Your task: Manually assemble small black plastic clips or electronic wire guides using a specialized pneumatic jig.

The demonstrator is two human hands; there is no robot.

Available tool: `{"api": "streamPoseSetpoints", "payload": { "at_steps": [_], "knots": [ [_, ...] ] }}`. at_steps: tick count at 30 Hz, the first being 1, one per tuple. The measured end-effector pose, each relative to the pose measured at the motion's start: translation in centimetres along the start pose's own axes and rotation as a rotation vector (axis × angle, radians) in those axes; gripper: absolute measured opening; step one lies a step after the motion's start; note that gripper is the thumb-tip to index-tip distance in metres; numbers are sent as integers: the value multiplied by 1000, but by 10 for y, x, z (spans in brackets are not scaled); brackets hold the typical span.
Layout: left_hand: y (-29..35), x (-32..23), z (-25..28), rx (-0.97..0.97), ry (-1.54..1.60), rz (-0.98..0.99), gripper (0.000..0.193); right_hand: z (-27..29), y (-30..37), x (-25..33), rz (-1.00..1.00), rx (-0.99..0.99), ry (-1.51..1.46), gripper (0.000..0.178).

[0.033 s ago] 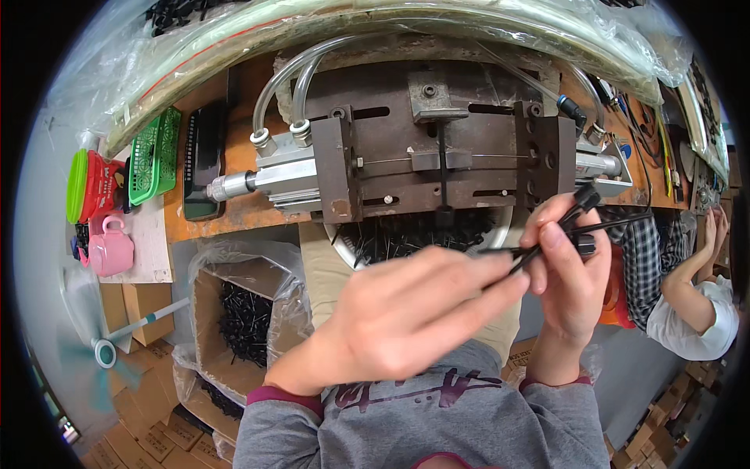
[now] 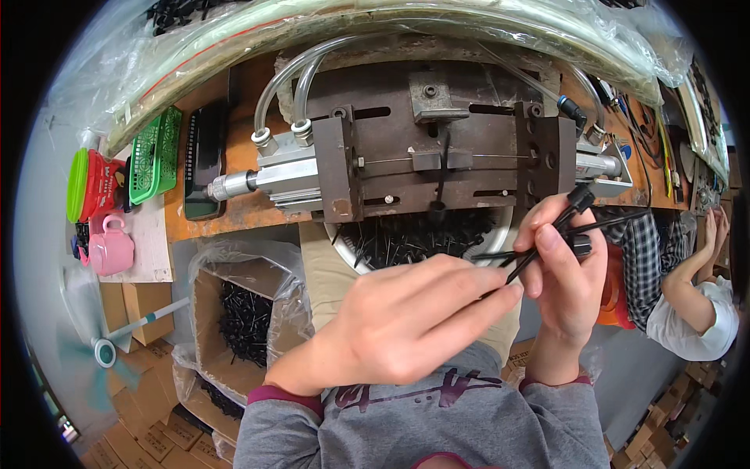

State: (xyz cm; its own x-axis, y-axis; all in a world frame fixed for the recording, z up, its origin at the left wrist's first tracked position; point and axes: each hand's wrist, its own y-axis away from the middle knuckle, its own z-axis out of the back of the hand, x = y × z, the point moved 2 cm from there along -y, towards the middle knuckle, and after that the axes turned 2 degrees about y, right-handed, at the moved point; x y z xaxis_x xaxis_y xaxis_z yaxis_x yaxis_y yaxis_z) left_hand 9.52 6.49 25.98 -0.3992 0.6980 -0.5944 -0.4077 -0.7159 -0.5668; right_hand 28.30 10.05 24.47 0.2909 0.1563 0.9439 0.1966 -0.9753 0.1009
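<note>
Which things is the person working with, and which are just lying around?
Seem part of the job:
black plastic pieces, in the right hand, with the left hand close against them
metal fixture
white basin of black pieces

Seem just lying around:
pink mug
green basket
red tub

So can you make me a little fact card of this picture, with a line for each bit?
Right hand: holds several black sticks
Left hand: at their thin ends, exact grip hard to see
Metal machine: one stick lies over its middle
White-rimmed bowl: many sticks inside
Cardboard box: plastic-lined, more sticks inside
Far left: pink cup, green basket
Far right: another person, white top
</note>
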Motion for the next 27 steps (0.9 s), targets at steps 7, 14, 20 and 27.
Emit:
{"api": "streamPoseSetpoints", "payload": {
  "at_steps": [7,14,20,27],
  "knots": [
    [10,-8,14,7,194,207,33,9,-11,7,180,-64,-83,14],
    [13,28,-13,-152,-274,202,32,8,-8,1,365,-124,135,17],
    [7,35,-22,-139,-433,212,28,5,-4,-1,485,-171,357,19],
    [4,32,-18,-96,-393,243,34,-2,1,-2,710,-173,733,15]
  ]
}}
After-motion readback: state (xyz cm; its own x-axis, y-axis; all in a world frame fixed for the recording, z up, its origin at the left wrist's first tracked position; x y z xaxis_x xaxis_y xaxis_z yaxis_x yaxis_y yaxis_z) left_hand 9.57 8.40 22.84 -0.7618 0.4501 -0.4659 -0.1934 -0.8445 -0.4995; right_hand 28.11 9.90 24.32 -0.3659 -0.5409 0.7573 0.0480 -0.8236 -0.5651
